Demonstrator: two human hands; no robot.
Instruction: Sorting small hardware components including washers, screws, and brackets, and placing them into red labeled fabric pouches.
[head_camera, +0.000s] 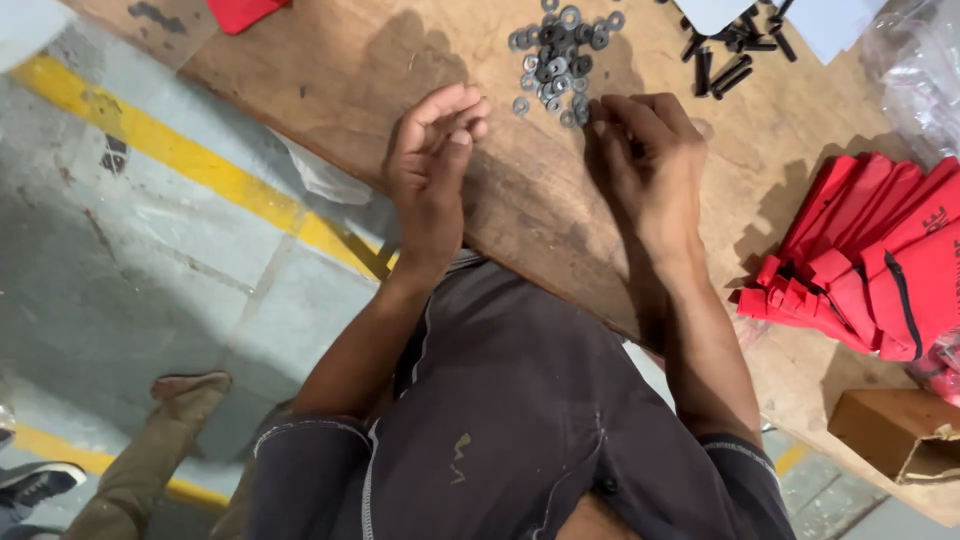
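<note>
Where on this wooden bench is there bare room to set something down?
Bare wood lies left of the left hand up to the table edge, and between the right hand and the red pieces. Crowded: the washers and black bolts above.

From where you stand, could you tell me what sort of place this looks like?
Probably a workshop or small assembly floor. A worn wooden workbench carries a heap of metal washers, dark bolts and a stack of red fabric pieces, and the concrete floor has a painted yellow line.
</note>
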